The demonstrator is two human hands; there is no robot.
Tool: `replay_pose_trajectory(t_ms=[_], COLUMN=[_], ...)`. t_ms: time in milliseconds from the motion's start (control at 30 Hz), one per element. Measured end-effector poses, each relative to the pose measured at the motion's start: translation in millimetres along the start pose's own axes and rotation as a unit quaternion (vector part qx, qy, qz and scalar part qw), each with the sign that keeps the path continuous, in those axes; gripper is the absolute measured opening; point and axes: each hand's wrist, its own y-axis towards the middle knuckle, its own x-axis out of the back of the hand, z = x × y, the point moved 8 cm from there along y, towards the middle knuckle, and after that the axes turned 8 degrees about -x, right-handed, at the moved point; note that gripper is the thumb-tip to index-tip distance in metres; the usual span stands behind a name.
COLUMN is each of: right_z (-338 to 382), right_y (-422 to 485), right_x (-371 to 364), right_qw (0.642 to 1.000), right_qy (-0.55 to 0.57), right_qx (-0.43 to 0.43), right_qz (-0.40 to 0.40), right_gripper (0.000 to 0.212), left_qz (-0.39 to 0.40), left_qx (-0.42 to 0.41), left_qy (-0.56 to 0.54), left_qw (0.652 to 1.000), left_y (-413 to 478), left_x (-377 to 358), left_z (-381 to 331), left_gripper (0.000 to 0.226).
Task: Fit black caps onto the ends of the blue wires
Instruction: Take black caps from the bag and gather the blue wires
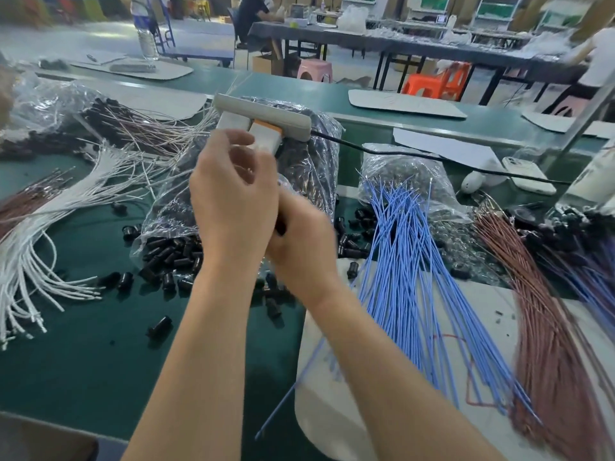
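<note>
Most work seems ahead: blue wires (409, 261) lie bare-ended beside loose black caps (166, 254). The right hand (299, 247) grips a dark piece (281, 227) (blurred, likely a cap); the curled left hand's (233, 201) hold cannot be told.

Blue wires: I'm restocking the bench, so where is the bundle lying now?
In the head view, the blue wires fan out on the person's right, partly over a white sheet, between the right hand and the brown wires.
</note>
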Motion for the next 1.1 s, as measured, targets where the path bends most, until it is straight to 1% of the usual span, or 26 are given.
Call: replay_pose_trajectory(t_ms=[33,67,100,133,167,200,233,267,333,400,500,600,700,833,867,933,1000,1033,1100], right_z=[-6.0,-15.7,-29.1,-47.0,-67.2,-87.3,-105.0,-119.9,-135.5,-138.2,-140.8,-144.3,-148.0,-150.6,-148.9,-140.7,-132.4,-129.1,-127.1], right_y=[10.5,20.2,28.7,36.0,40.9,44.3,45.7,45.5,42.9,44.9,50.4,49.7,44.2,38.6,37.5,35.9,33.1,31.1,27.6], right_x=[18.3,37.2,52.9,62.6,64.9,60.3,50.4,37.8,19.0,20.3,39.7,52.7,62.0,79.1,82.7,85.1,75.7,68.3,53.4], right_qw=[0.999,0.995,0.992,0.989,0.985,0.978,0.971,0.966,0.964,0.973,0.974,0.968,0.965,0.964,0.964,0.965,0.962,0.956,0.931], right_qy=[0.031,0.045,0.034,0.0,-0.051,-0.105,-0.144,-0.163,-0.166,-0.113,0.024,0.055,0.044,-0.056,-0.084,-0.128,-0.165,-0.193,-0.281], right_qx=[-0.01,-0.022,-0.044,-0.077,-0.116,-0.154,-0.182,-0.2,-0.202,-0.195,-0.222,-0.238,-0.254,-0.253,-0.245,-0.22,-0.194,-0.186,-0.183], right_qz=[-0.044,-0.086,-0.117,-0.128,-0.12,-0.093,-0.053,-0.009,0.05,0.058,0.045,0.051,0.044,0.051,0.054,0.064,0.096,0.115,0.144], right_gripper=[0.02,0.018,0.017,0.016,0.015,0.015,0.015,0.016,0.02,0.025,0.027,0.023,0.016,0.015,0.013,0.01,0.009,0.012,0.026], left_qz=[-0.004,0.025,0.093,0.187,0.277,0.333,0.354,0.356,0.321,0.26,0.188,0.162,0.187,0.237,0.252,0.294,0.346,0.366,0.391], left_qx=[0.004,0.022,0.057,0.1,0.139,0.166,0.175,0.174,0.159,0.155,0.153,0.151,0.18,0.21,0.22,0.227,0.205,0.187,0.145], left_qy=[0.013,0.037,0.073,0.122,0.163,0.178,0.176,0.168,0.157,0.156,0.148,0.147,0.166,0.193,0.196,0.205,0.214,0.203,0.143], left_qw=[1.0,0.999,0.991,0.97,0.937,0.911,0.902,0.903,0.92,0.94,0.959,0.964,0.951,0.929,0.922,0.906,0.89,0.889,0.897], left_y=[-2.2,-5.8,-12.2,-23.4,-37.5,-50.5,-60.0,-65.7,-65.2,-56.1,-41.4,-36.6,-42.4,-47.8,-47.4,-44.0,-40.0,-37.7,-33.8], left_x=[-0.8,-7.8,-21.7,-40.0,-56.9,-70.5,-81.1,-89.5,-97.8,-90.5,-66.2,-53.5,-55.2,-54.9,-53.0,-49.3,-46.2,-45.7,-49.1], left_z=[6.0,16.1,30.1,45.2,57.5,65.0,66.2,64.1,59.3,63.7,75.2,83.5,94.4,102.9,102.3,95.1,76.9,64.1,32.0], left_gripper=[0.006,0.012,0.023,0.039,0.056,0.066,0.069,0.062,0.041,0.026,0.028,0.033,0.028,0.022,0.026,0.044,0.057,0.058,0.053])
